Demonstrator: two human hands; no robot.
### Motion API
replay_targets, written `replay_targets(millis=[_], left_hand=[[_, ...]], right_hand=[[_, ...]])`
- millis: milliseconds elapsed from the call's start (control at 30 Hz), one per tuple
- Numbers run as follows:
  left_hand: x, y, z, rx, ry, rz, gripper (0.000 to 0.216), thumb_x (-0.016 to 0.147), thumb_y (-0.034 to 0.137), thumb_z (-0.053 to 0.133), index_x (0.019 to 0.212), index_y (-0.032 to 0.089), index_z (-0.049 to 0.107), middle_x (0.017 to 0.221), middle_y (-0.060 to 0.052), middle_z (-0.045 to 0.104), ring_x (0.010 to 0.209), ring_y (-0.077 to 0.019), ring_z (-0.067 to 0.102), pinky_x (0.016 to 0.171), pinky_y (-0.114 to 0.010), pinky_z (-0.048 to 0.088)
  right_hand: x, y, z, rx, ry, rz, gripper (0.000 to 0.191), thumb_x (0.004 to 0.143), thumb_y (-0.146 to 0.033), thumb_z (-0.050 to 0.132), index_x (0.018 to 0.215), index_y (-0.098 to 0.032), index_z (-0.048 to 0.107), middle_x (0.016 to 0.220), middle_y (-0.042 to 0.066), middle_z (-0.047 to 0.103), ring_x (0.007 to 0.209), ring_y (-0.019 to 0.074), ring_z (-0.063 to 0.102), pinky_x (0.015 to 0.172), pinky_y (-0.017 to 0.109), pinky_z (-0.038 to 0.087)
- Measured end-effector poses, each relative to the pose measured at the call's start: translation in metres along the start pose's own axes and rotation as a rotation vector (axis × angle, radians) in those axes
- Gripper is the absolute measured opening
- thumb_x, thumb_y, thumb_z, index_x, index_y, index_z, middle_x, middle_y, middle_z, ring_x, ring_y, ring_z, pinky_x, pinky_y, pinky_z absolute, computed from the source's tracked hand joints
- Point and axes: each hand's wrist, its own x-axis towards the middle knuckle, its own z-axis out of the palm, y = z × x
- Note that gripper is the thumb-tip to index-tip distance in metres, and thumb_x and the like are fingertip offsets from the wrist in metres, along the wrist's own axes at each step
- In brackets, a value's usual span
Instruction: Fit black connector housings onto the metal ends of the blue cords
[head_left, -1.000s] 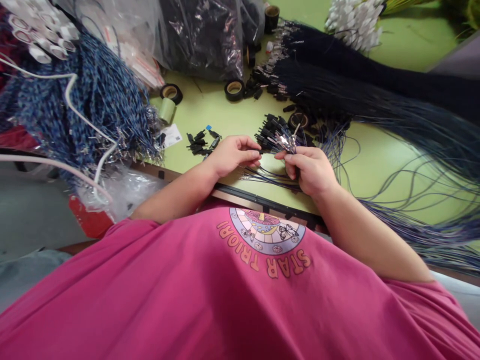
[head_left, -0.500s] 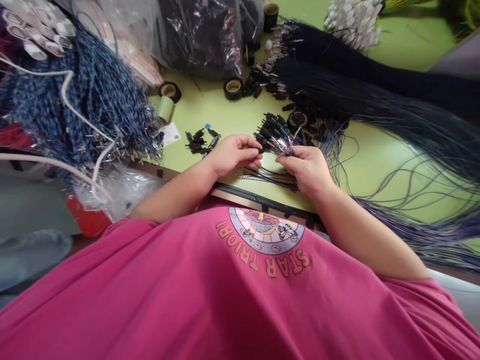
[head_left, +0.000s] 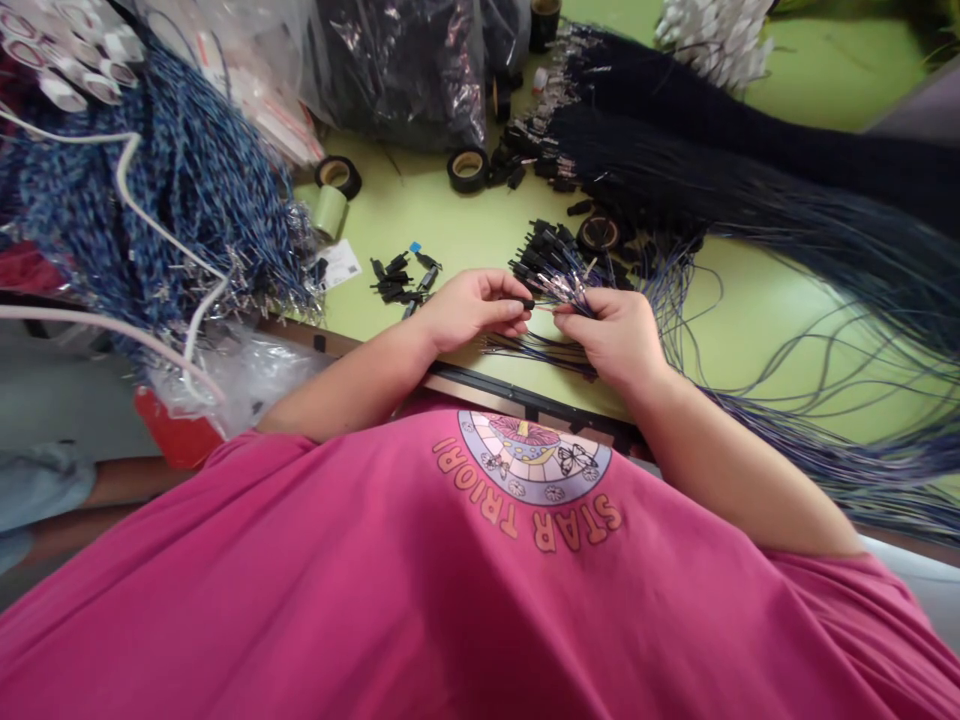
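My left hand is closed in a pinch on a small black connector just above the green table. My right hand is closed round a bundle of thin blue wires with bare metal tips, and its fingertips point one wire end at the connector. The two hands almost touch. More wires with black connectors fitted fan out just beyond my fingers. A small heap of loose black connectors lies to the left of my left hand.
A large pile of blue twisted wires fills the left. Dark wire bundles sweep across the right. Tape rolls and plastic bags sit at the back. White connectors lie far right. A person's arm shows at lower left.
My hands have drawn closer together, with the wire tip now at the connector. The view has shifted slightly downward.
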Motion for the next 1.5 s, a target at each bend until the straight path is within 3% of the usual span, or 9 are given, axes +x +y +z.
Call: replay_targets(millis=[567,700,867,1033,1167,1267,1333,1433,1500], left_hand=[[-0.001,0.001,0.003,0.045,0.059,0.023,0.016,0.074,0.011,0.072,0.089,0.011,0.065,0.067,-0.002,0.071,0.061,-0.0103,0.068,0.069,-0.026,0.058],[0.001,-0.003,0.005,0.053,0.031,0.017,0.02,0.07,0.014,0.078,0.085,0.011,0.066,0.07,-0.002,0.072,0.062,-0.0105,0.068,0.069,-0.026,0.058],[0.003,-0.007,0.008,0.084,0.054,0.058,0.019,0.069,0.013,0.078,0.084,0.011,0.066,0.07,-0.002,0.072,0.063,-0.011,0.068,0.07,-0.026,0.057],[0.004,-0.008,0.01,0.112,0.048,0.087,0.016,0.071,0.01,0.073,0.085,0.011,0.067,0.074,-0.002,0.072,0.066,-0.011,0.067,0.072,-0.028,0.056],[0.006,0.002,0.006,0.311,0.07,0.135,0.014,0.074,0.014,0.071,0.088,0.013,0.068,0.078,-0.002,0.071,0.068,-0.0128,0.065,0.074,-0.03,0.052],[0.014,0.016,-0.004,0.62,0.154,0.273,0.014,0.072,0.015,0.072,0.086,0.016,0.072,0.081,-0.001,0.069,0.078,-0.0143,0.062,0.085,-0.031,0.047],[0.023,0.024,-0.01,0.788,0.162,0.382,0.015,0.069,0.014,0.074,0.084,0.017,0.074,0.084,-0.001,0.066,0.084,-0.0161,0.06,0.091,-0.032,0.043],[0.044,0.03,-0.015,0.916,0.134,0.466,0.015,0.071,0.014,0.073,0.085,0.017,0.074,0.088,-0.003,0.063,0.089,-0.0178,0.058,0.094,-0.034,0.041],[0.06,0.031,-0.014,0.957,0.13,0.49,0.015,0.073,0.013,0.071,0.086,0.017,0.074,0.091,-0.004,0.062,0.091,-0.0187,0.057,0.095,-0.035,0.04]], right_hand=[[-0.002,0.005,0.008,-0.22,0.077,-0.203,0.021,0.076,-0.02,0.054,0.055,-0.019,0.05,0.056,-0.002,0.045,0.058,0.0111,0.043,0.057,0.026,0.03],[-0.004,0.007,0.011,-0.235,0.028,-0.211,0.026,0.077,-0.022,0.056,0.054,-0.019,0.045,0.055,-0.002,0.046,0.058,0.0107,0.042,0.058,0.027,0.03],[-0.002,0.004,0.007,-0.141,-0.059,-0.095,0.024,0.08,-0.032,0.059,0.061,-0.017,0.058,0.057,-0.002,0.049,0.06,0.0116,0.044,0.059,0.027,0.031],[0.003,0.001,0.005,-0.208,-0.125,-0.098,0.028,0.081,-0.031,0.058,0.058,-0.018,0.05,0.056,-0.002,0.047,0.058,0.0111,0.041,0.058,0.027,0.029],[0.001,0.005,0.003,-0.302,-0.022,-0.18,0.03,0.087,-0.032,0.053,0.06,-0.019,0.05,0.06,0.0,0.051,0.06,0.0133,0.044,0.059,0.029,0.031],[-0.005,0.007,0.004,-0.448,0.068,-0.399,0.027,0.092,-0.03,0.046,0.073,-0.018,0.061,0.08,0.008,0.063,0.077,0.0196,0.055,0.069,0.033,0.038],[-0.01,0.007,0.009,-0.586,-0.008,-0.484,0.027,0.093,-0.025,0.041,0.089,-0.017,0.067,0.095,0.013,0.066,0.087,0.0229,0.058,0.074,0.034,0.041],[-0.013,0.006,0.02,-0.793,-0.191,-0.398,0.031,0.093,-0.022,0.039,0.101,-0.014,0.068,0.105,0.016,0.065,0.081,0.022,0.059,0.066,0.033,0.039],[-0.01,0.006,0.025,-0.836,-0.276,-0.342,0.029,0.091,-0.022,0.041,0.097,-0.014,0.068,0.103,0.015,0.066,0.077,0.0207,0.059,0.064,0.032,0.038]])
